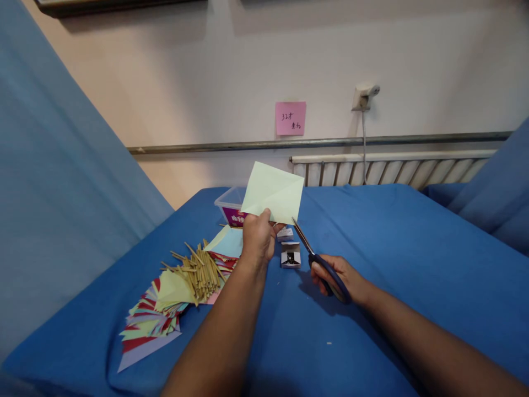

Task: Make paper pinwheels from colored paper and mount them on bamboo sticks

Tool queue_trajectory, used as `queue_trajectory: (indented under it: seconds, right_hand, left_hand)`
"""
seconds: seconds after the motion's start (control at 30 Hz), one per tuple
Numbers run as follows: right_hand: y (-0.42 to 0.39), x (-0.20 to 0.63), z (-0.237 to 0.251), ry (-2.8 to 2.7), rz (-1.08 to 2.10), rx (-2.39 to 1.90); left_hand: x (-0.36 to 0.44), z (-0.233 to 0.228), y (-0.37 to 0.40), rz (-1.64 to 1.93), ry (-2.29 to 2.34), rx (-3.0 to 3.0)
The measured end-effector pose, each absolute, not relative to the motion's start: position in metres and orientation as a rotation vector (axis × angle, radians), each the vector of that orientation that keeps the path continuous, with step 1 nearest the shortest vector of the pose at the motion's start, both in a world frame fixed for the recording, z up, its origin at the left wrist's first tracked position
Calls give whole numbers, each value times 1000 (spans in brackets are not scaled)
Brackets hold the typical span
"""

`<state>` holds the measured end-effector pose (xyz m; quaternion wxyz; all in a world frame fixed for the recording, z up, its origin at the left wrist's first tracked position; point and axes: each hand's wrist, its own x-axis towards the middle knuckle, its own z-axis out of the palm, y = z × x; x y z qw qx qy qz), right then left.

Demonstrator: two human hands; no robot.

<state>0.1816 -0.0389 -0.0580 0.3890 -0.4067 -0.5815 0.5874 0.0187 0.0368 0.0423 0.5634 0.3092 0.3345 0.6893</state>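
My left hand point(257, 236) pinches the lower edge of a pale green square of paper point(275, 190), thumb in front. The sheet is held up above the table, with faint diagonal creases across it. In my right hand point(336, 274) is a pair of scissors point(330, 275) with dark blue handles. Its blade tips are at the lower right corner of the paper; whether they cut into it I cannot tell. Just below the paper stands a small open white box point(291, 256) with dark shiny pieces inside. Another small white box point(285, 235) is partly hidden behind my fingers.
Left of my forearm lie a heap of short tan sticks point(202, 275) and a fanned stack of coloured paper point(152, 320). A clear plastic tub point(229, 205) with a purple label stands behind. Blue cloth point(392, 237) covers the table. A radiator point(388, 170) and pipe run along the wall.
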Motion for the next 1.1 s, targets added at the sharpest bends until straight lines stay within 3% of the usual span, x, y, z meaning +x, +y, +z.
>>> queue_trajectory:
  seconds: [1.1]
  right_hand:
    - [-40,181,-57,-1457,1490,-1058]
  left_hand:
    - [17,40,40,1589,809,820]
